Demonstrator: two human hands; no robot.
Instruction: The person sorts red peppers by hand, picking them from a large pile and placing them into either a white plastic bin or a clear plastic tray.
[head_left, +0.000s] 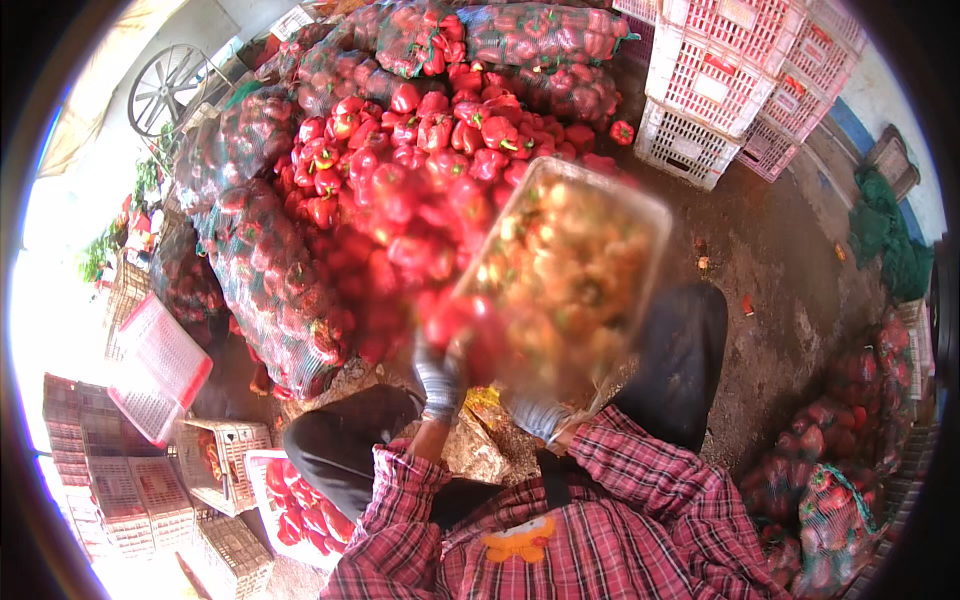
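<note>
In front of me lies a large heap of red bell peppers (405, 172). My left hand (441, 379), in a grey striped glove, has its fingers around a blurred red bell pepper (459, 322) at the near edge of the heap. To the right, a crate of orange-brown pepper cores or pieces (577, 270) sits over my legs, its rim blurred. My right hand (536, 412), gloved too, is at the crate's near edge; its fingers are partly hidden, so its grip does not show.
Mesh sacks of peppers (270, 277) ring the heap. White and pink plastic crates (712, 82) stand stacked at upper right. A crate of red peppers (300, 510) is by my left leg; more crates (142, 487) stand lower left. Further sacks (836, 517) lie at lower right.
</note>
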